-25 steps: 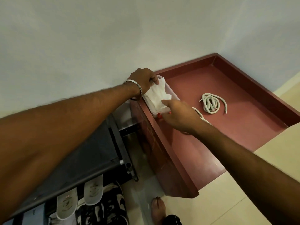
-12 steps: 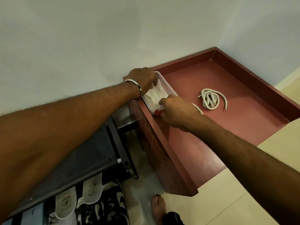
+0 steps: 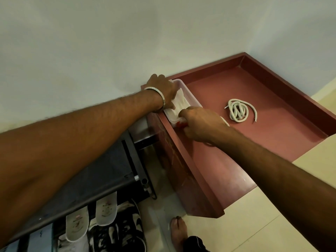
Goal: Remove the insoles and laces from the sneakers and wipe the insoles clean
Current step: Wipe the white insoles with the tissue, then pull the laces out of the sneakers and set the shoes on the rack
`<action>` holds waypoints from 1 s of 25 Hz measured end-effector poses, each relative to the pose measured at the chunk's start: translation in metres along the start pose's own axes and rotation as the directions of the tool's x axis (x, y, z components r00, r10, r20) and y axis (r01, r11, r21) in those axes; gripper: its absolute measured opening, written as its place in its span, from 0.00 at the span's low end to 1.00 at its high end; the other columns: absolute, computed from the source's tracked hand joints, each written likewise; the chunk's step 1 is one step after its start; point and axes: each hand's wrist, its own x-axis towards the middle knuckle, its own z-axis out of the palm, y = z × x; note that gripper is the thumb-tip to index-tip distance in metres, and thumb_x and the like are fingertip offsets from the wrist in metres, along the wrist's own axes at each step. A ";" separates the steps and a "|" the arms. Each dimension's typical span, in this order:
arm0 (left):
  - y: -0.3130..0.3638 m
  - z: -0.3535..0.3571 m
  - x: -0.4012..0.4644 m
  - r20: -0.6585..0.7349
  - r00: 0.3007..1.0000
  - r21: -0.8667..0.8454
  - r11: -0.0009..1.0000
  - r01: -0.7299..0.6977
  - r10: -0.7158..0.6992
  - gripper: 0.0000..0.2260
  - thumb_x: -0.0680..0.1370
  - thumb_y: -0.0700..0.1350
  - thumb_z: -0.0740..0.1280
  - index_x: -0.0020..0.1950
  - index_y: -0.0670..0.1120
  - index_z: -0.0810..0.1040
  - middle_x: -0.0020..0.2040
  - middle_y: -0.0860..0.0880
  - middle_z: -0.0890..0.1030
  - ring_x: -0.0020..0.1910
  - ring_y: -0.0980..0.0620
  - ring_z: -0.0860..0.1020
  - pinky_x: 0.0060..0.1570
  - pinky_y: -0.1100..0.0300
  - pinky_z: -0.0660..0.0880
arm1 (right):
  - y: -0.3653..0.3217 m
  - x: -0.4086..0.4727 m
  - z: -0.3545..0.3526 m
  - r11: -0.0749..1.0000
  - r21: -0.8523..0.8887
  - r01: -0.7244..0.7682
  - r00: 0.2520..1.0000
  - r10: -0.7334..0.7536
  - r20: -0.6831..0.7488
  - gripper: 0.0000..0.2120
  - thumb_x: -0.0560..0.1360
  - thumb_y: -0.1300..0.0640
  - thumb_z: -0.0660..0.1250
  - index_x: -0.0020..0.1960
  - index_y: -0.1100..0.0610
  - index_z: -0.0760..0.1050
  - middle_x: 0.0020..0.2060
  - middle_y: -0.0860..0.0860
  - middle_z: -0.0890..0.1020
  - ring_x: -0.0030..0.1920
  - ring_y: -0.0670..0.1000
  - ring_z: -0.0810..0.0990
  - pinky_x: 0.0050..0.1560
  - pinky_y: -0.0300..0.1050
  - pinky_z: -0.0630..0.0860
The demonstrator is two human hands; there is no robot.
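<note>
Two insoles (image 3: 91,218) lean against the dark rack, awaiting wiping. On the desk (image 3: 272,113), the left hand (image 3: 163,91) steadies a wipes tub (image 3: 189,96) while the right hand (image 3: 201,122) pinches a white wipe (image 3: 179,104); laces (image 3: 238,111) lie coiled nearby.

Item, our person: two bare forearms, sleeveless as far as we see, lightly haired. We wear a plain silver-coloured metal bangle (image 3: 162,99) with faint engraved marks at the wrist of our left hand (image 3: 164,90). Our right hand (image 3: 201,122) is unadorned. One bare foot (image 3: 179,231); dark garment hem (image 3: 197,244) beside it.
</note>
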 end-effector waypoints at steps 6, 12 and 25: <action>-0.001 -0.007 -0.009 -0.058 0.996 -0.224 0.973 0.057 -0.071 0.16 0.75 0.57 0.69 0.60 0.53 0.79 0.58 0.50 0.82 0.57 0.45 0.77 0.56 0.52 0.71 | -0.006 -0.012 -0.003 0.997 0.077 -0.022 0.985 0.035 -0.168 0.21 0.76 0.54 0.68 0.69 0.53 0.72 0.64 0.51 0.77 0.58 0.56 0.79 0.52 0.53 0.79; -0.010 -0.018 -0.068 -0.125 0.965 -0.522 0.842 0.133 -0.230 0.12 0.76 0.54 0.68 0.57 0.53 0.81 0.56 0.51 0.82 0.54 0.47 0.79 0.53 0.55 0.71 | -0.030 -0.042 -0.029 0.987 0.158 -0.018 0.964 0.059 -0.260 0.22 0.76 0.54 0.66 0.69 0.55 0.72 0.65 0.52 0.77 0.61 0.56 0.77 0.52 0.51 0.76; -0.047 -0.030 -0.276 -0.083 0.896 -0.563 0.762 0.319 -0.437 0.14 0.76 0.53 0.67 0.61 0.53 0.77 0.56 0.48 0.80 0.55 0.46 0.77 0.56 0.50 0.74 | -0.141 -0.109 -0.061 0.981 0.115 0.156 0.981 -0.140 -0.138 0.25 0.76 0.52 0.64 0.72 0.56 0.67 0.67 0.54 0.73 0.65 0.56 0.72 0.61 0.53 0.74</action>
